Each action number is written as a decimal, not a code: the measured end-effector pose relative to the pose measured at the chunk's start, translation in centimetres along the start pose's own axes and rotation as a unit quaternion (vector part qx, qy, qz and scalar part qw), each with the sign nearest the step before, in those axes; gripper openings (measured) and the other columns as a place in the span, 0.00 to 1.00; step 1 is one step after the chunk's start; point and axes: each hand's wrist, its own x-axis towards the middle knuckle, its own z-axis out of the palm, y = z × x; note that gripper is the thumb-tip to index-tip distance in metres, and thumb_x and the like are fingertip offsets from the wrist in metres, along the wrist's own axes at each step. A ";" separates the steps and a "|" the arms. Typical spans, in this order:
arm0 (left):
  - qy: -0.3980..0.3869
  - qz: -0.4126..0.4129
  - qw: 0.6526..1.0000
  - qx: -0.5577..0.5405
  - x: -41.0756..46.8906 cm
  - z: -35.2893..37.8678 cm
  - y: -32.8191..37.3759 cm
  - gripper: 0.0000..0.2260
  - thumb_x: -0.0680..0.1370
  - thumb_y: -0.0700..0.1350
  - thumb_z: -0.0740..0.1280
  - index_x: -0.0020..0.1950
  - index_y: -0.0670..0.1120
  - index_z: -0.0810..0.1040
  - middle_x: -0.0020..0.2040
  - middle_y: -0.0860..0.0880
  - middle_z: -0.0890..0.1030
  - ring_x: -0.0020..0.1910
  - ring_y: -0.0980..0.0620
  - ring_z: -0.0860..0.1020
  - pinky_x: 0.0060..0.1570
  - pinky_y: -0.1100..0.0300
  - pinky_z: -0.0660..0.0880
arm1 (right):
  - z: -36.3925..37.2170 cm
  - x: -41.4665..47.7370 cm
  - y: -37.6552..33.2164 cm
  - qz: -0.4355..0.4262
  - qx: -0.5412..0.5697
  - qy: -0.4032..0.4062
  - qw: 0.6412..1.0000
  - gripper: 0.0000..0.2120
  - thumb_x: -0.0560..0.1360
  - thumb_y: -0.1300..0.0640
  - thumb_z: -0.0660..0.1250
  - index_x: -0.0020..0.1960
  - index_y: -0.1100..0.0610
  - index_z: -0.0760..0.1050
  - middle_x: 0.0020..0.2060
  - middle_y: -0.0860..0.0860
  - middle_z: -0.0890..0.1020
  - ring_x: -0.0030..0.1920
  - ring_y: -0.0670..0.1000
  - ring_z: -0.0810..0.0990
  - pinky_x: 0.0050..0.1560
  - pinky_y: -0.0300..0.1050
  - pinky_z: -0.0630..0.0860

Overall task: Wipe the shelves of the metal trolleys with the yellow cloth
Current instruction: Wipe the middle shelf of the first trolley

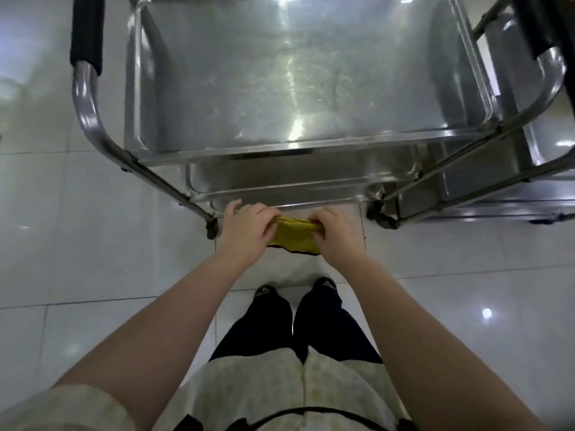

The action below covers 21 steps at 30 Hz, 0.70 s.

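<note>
yellow cloth [292,237] is bunched up, held in the air between both hands, just short of the trolley's near edge and above the floor [93,244]. It's not on any shelf. left hand [245,233] grip: fingers curled round the cloth's left end. right hand [335,234] grip: pinching the right end the same way. From the pose I'd say it's being folded or re-bunched, and wiping isn't under way.

trolley [93,126] is dead ahead. top shelf [217,88] is bare steel with streaky glare down the middle; can't tell whether that's wet film or reflection. lower shelf [280,185] shows only as a strip beneath it. second trolley [529,169] sits just beside, on the right.

Doing the step well:
- Fold to a flat pad, not a wad, so the full face meets the steel.
- Start at a far corner of the top shelf and make overlapping straight passes toward the near lip. Do the raised rim and corners last.
- Turn to a fresh face before the lower shelf.
- It sits on castors [212,229], so brace the trolley with the free hand.
</note>
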 end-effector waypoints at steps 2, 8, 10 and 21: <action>-0.012 -0.005 1.000 -0.019 1.0 1.7 0.3 0.08 0.76 0.47 0.69 0.54 0.55 0.80 0.50 0.54 0.82 0.50 0.50 0.80 0.60 0.49 0.61 | 0.9 0.6 2.0 0.024 0.033 -0.007 0.999 0.12 0.74 0.62 0.66 0.56 0.54 0.78 0.50 0.50 0.75 0.51 0.52 0.72 0.48 0.42 0.64; -0.116 -0.032 0.992 -0.027 4.8 9.2 1.7 0.11 0.80 0.49 0.64 0.61 0.53 0.78 0.58 0.53 0.80 0.60 0.50 0.75 0.62 0.54 0.57 | 5.1 2.8 10.0 0.076 0.066 -0.025 0.995 0.13 0.76 0.63 0.64 0.59 0.56 0.78 0.53 0.52 0.76 0.55 0.53 0.70 0.55 0.45 0.69; -0.125 -0.039 0.991 -0.039 6.3 11.8 2.3 0.11 0.80 0.49 0.63 0.62 0.53 0.78 0.60 0.53 0.79 0.61 0.50 0.74 0.63 0.54 0.56 | 6.1 3.8 12.6 0.091 0.064 -0.019 0.994 0.15 0.76 0.64 0.63 0.61 0.56 0.77 0.56 0.53 0.75 0.58 0.53 0.69 0.57 0.43 0.66; -0.115 -0.079 0.969 -0.206 15.6 23.5 2.3 0.10 0.77 0.46 0.68 0.57 0.49 0.81 0.47 0.50 0.81 0.48 0.47 0.79 0.48 0.55 0.73 | 7.4 12.5 23.8 0.066 0.053 0.006 0.996 0.18 0.76 0.66 0.62 0.64 0.55 0.77 0.58 0.58 0.76 0.59 0.59 0.73 0.58 0.49 0.71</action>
